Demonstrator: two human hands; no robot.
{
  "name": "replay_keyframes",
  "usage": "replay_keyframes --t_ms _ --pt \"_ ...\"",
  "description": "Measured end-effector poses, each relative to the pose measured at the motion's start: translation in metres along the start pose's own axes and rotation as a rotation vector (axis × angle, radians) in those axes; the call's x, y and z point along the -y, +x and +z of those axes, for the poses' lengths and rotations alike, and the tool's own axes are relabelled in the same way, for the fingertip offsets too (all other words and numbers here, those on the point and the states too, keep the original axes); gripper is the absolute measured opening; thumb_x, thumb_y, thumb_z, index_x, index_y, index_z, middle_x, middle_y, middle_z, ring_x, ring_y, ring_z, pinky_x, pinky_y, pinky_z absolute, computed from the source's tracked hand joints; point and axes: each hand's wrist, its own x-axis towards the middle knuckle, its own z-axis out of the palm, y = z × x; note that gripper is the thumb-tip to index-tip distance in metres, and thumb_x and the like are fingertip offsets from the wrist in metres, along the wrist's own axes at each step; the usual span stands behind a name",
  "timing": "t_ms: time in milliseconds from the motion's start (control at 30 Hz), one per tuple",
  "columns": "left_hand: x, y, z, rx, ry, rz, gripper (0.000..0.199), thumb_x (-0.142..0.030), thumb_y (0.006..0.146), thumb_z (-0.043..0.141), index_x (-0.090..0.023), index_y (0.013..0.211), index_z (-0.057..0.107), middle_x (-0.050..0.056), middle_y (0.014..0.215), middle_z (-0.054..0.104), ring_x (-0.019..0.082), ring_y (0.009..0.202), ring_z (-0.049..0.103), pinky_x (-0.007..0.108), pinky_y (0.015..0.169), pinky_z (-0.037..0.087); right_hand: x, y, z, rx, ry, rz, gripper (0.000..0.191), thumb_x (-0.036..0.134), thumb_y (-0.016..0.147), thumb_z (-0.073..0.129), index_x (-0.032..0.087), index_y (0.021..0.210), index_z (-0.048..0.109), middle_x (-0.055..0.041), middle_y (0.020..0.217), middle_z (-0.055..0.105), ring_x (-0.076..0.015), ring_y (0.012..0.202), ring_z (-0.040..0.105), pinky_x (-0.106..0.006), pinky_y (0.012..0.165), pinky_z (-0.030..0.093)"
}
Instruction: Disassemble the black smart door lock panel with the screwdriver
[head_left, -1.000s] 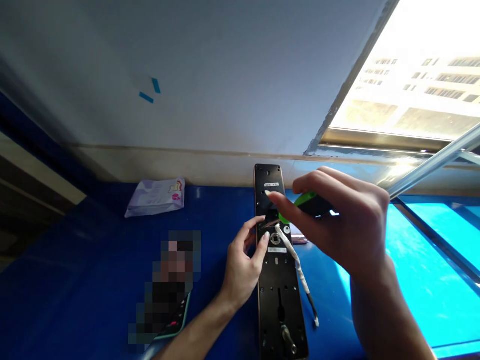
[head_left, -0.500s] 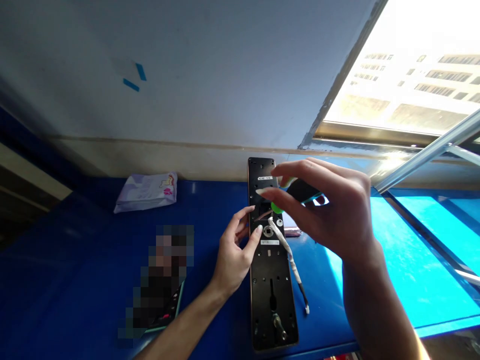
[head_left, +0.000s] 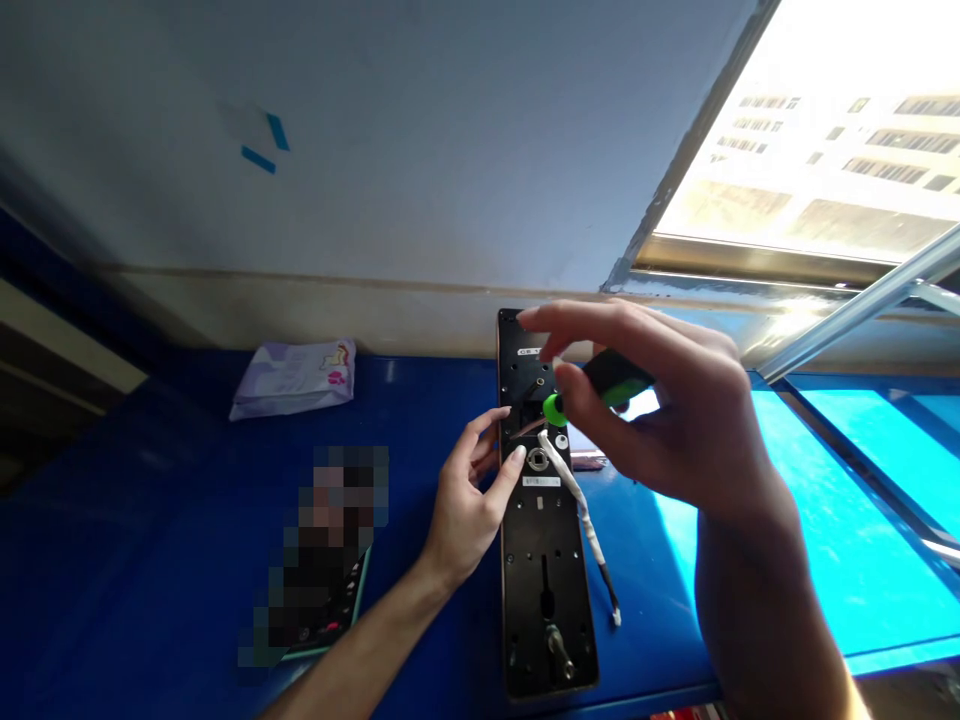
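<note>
A long black door lock panel (head_left: 544, 590) lies on the blue table with its inner face up, showing holes, labels and a metal post at its lower end. My left hand (head_left: 469, 500) grips the panel's left edge, thumb on the face and fingers along the side. In my right hand (head_left: 667, 400) is a screwdriver (head_left: 611, 382) with a black and green handle, held over the upper part of the panel. Its shaft points down-left toward a dark recess; whether the tip touches a screw cannot be seen. A white-wrapped cable (head_left: 577, 490) runs from the panel's middle onto the table.
A purple and white soft packet (head_left: 294, 380) lies at the back left of the blue table (head_left: 420, 400). Left of my forearm is a partly blurred phone-like device (head_left: 341, 610). A metal frame (head_left: 847, 315) leans at the right, by the window (head_left: 810, 190).
My right hand has shifted and turned slightly, its forefinger higher, and more of the screwdriver handle shows. A small post near the panel's top is now visible. My left hand keeps its grip.
</note>
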Motion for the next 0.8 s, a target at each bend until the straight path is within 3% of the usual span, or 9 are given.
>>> replay_keyframes --t_ms 67,100,233,300,467,667,733,800 --pt "-0.0005 0.0001 -0.0003 0.001 -0.001 -0.009 0.049 -0.033 0.092 0.073 -0.019 0.136 0.057 0.013 0.137 0.074 0.029 0.125 0.072 0.042 0.112 0.056 0.0013 -0.0009 -0.0024 0.055 0.041 -0.004 0.049 0.004 0.087 0.061 0.022 0.132 0.067 -0.0039 0.108 0.073 -0.0139 0.081 0.067 -0.028 0.069 0.057" --pt "-0.0007 0.0002 -0.0003 0.001 -0.002 -0.011 0.049 -0.032 0.091 0.074 -0.019 0.136 0.057 0.013 0.137 0.074 0.029 0.126 0.072 0.042 0.112 0.056 0.0017 -0.0012 -0.0029 0.058 0.035 -0.009 0.049 0.005 0.085 0.063 0.021 0.131 0.067 -0.0044 0.106 0.072 -0.0148 0.082 0.067 -0.029 0.069 0.057" --pt "-0.0007 0.0005 -0.0001 0.001 -0.014 -0.006 0.048 -0.032 0.091 0.074 -0.020 0.134 0.057 0.013 0.139 0.072 0.030 0.127 0.071 0.043 0.113 0.055 0.0013 -0.0003 0.0002 -0.028 -0.054 -0.051 0.013 0.018 0.090 0.076 0.017 0.103 0.074 0.0008 0.079 0.070 -0.0114 0.065 0.062 -0.028 0.058 0.051" --pt "-0.0011 0.0004 0.0001 0.004 -0.019 -0.007 0.047 -0.034 0.092 0.073 -0.020 0.134 0.057 0.013 0.139 0.072 0.030 0.127 0.071 0.043 0.113 0.055 0.0008 0.0005 0.0012 -0.040 -0.064 -0.040 0.008 0.017 0.094 0.072 0.018 0.102 0.074 0.0017 0.079 0.071 -0.0095 0.064 0.062 -0.026 0.059 0.051" --pt "-0.0034 0.0008 -0.0001 0.013 -0.028 -0.008 0.049 -0.033 0.090 0.074 -0.018 0.133 0.057 0.014 0.135 0.074 0.030 0.126 0.072 0.042 0.111 0.056 0.0017 0.0000 -0.0026 0.007 -0.014 -0.028 0.040 0.003 0.084 0.061 0.019 0.120 0.068 -0.0033 0.100 0.071 -0.0153 0.086 0.067 -0.030 0.074 0.059" --pt "-0.0030 0.0016 -0.0002 0.009 -0.005 -0.026 0.049 -0.036 0.091 0.075 -0.019 0.133 0.057 0.013 0.136 0.074 0.030 0.124 0.073 0.043 0.111 0.056 0.0001 0.0000 -0.0006 -0.030 -0.031 -0.033 0.013 0.023 0.092 0.077 0.020 0.104 0.071 0.0026 0.079 0.070 -0.0094 0.061 0.061 -0.026 0.058 0.054" --pt "-0.0031 0.0014 -0.0007 0.008 0.003 -0.026 0.050 -0.037 0.091 0.074 -0.019 0.134 0.057 0.013 0.132 0.076 0.030 0.122 0.074 0.043 0.109 0.057 -0.0005 -0.0009 -0.0009 -0.019 -0.036 -0.040 0.013 0.019 0.096 0.073 0.021 0.108 0.072 0.0019 0.084 0.073 -0.0096 0.065 0.065 -0.025 0.062 0.055" --pt "-0.0038 0.0013 -0.0015 0.008 0.008 -0.029 0.050 -0.038 0.091 0.075 -0.019 0.134 0.056 0.013 0.128 0.077 0.030 0.120 0.074 0.043 0.108 0.057 -0.0008 -0.0025 -0.0024 0.000 -0.022 -0.031 0.028 0.010 0.095 0.065 0.021 0.120 0.069 -0.0014 0.098 0.075 -0.0121 0.078 0.069 -0.027 0.069 0.058"
